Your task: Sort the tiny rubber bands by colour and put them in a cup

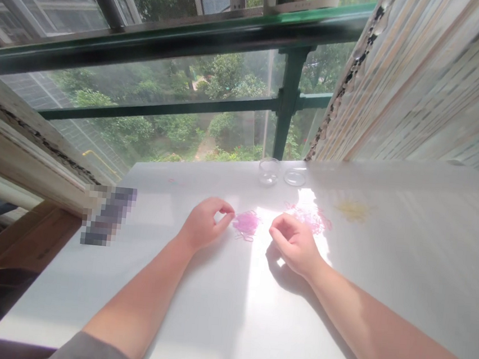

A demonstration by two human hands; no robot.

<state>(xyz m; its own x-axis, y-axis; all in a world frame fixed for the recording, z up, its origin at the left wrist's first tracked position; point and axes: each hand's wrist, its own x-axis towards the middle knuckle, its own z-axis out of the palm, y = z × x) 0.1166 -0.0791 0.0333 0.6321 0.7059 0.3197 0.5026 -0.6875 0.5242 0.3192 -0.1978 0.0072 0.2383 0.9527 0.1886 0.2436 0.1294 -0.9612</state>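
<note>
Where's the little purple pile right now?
In the head view, the purple pile lies on the white table near the picture's centre, between the left hand and the right hand, nearer the left one.

Cam's on the person's head, looking fwd & down from the near edge of the table [201, 311]. L hand [206, 224] & R hand [296, 246] are close, mid-view; window [167, 88] shows past the far edge. R edge's cut off.

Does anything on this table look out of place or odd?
A few tiny strands lie near the far edge of the table, apart from the purple-pink pile, so they look strayed. The blocky patch at the left also looks odd: it is pixelated, hiding what's beneath.
</note>
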